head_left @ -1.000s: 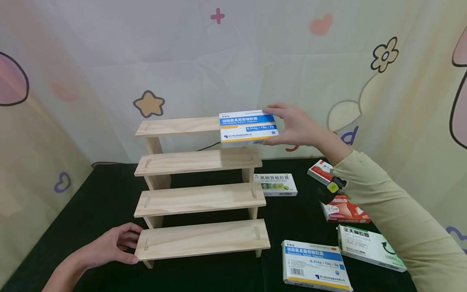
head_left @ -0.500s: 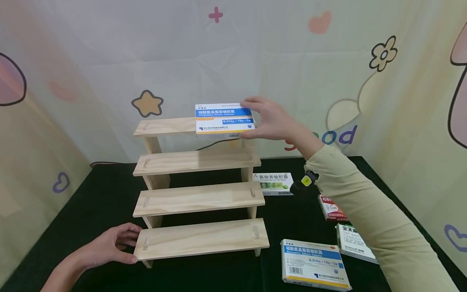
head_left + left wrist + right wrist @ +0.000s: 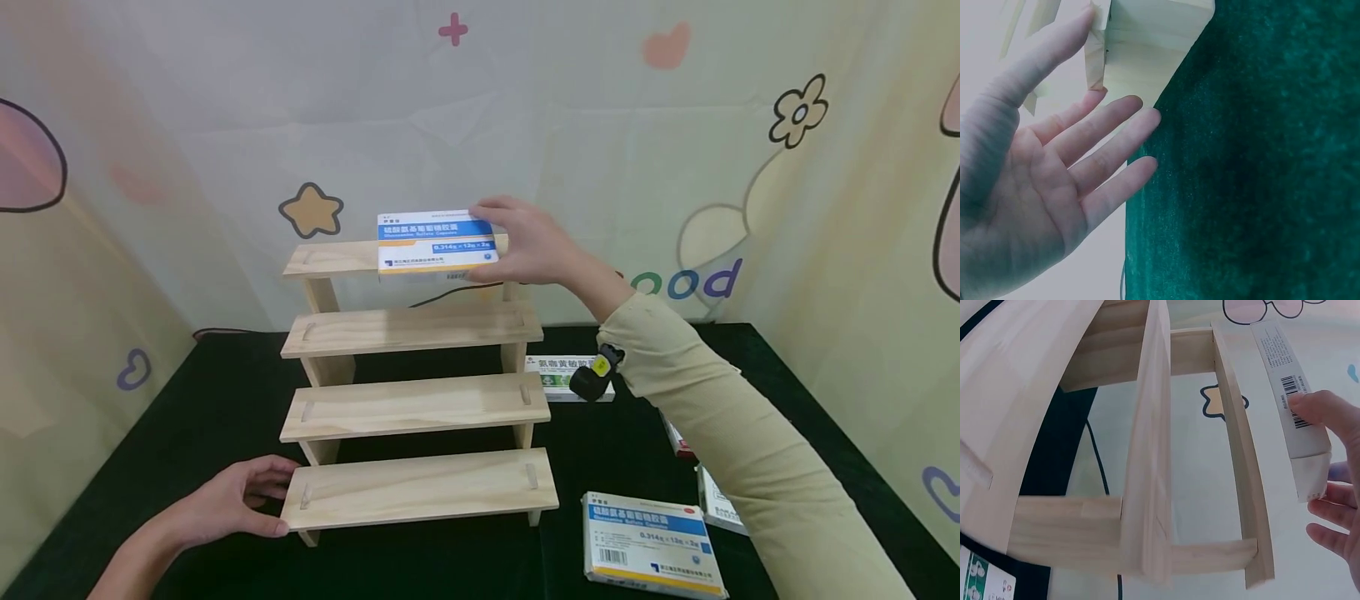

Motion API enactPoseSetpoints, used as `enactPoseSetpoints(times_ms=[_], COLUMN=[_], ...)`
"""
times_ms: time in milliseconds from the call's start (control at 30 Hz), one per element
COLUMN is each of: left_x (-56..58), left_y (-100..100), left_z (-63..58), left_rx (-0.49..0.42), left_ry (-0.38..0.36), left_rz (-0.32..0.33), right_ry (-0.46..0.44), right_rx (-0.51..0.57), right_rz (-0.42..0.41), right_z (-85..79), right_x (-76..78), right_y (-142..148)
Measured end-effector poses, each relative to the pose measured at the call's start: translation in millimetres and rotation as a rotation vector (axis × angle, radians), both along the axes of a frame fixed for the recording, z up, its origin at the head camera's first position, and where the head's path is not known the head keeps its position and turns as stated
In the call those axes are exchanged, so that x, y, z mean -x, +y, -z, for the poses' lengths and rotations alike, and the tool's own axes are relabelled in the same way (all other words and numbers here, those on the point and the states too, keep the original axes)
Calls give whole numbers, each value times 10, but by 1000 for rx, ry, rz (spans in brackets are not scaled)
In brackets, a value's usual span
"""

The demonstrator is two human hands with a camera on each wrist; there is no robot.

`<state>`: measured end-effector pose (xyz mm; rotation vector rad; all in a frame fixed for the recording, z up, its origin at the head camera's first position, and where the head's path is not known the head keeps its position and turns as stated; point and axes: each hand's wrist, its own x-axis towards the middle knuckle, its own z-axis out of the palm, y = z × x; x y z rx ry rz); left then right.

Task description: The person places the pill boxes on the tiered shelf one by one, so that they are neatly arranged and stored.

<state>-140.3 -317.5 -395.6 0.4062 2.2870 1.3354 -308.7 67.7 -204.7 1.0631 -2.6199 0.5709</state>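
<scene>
A four-tier wooden step shelf [image 3: 420, 407] stands in the middle of the head view. My right hand [image 3: 528, 243] grips a white, blue and yellow medicine box [image 3: 427, 242] by its right end, thumb below and fingers above. In the right wrist view the thumb [image 3: 1319, 406] presses the barcode side of that box [image 3: 1272, 356], which is apart from the top board [image 3: 1244, 469]. At the lower left, my left hand [image 3: 228, 506] pinches the lowest board's left end. The left wrist view shows thumb and index finger at the board end [image 3: 1095, 65], other fingers [image 3: 1116, 147] extended.
A matching blue and white medicine box [image 3: 652, 542] lies on the dark green cloth [image 3: 600, 454] at front right. Behind the shelf's right side lies a white and green box [image 3: 551, 375]. My right sleeve [image 3: 720, 417] partly covers another white box [image 3: 720, 504] and a red one [image 3: 678, 440].
My right hand has carried the medicine box leftward and slightly up, to overlap the top board. My sleeve now covers more of the boxes at right. The left hand keeps its place.
</scene>
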Motion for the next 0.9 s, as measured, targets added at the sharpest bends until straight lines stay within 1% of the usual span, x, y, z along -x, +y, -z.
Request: enactPoseSetpoints(times_ms=[133, 367, 533, 733, 800, 900], left_x=[-2, -1, 4, 18, 15, 10], left_y=[5, 6, -9, -6, -8, -8], left_z=[-2, -4, 3, 17, 20, 22], left_rx=[-2, 3, 7, 26, 25, 22], left_ry=[-7, -6, 0, 29, 25, 16], left_rz=[-4, -4, -4, -2, -2, -6], right_ry=[-2, -10, -29, -49, -58, -77], right_rx=[3, 43, 69, 119, 134, 148], right_rz=[-3, -18, -24, -36, -45, -38], right_z=[15, 66, 106, 153, 169, 206], right_x=[31, 74, 78, 65, 65, 68], right_y=[-74, -197, -321, -461, -506, -566])
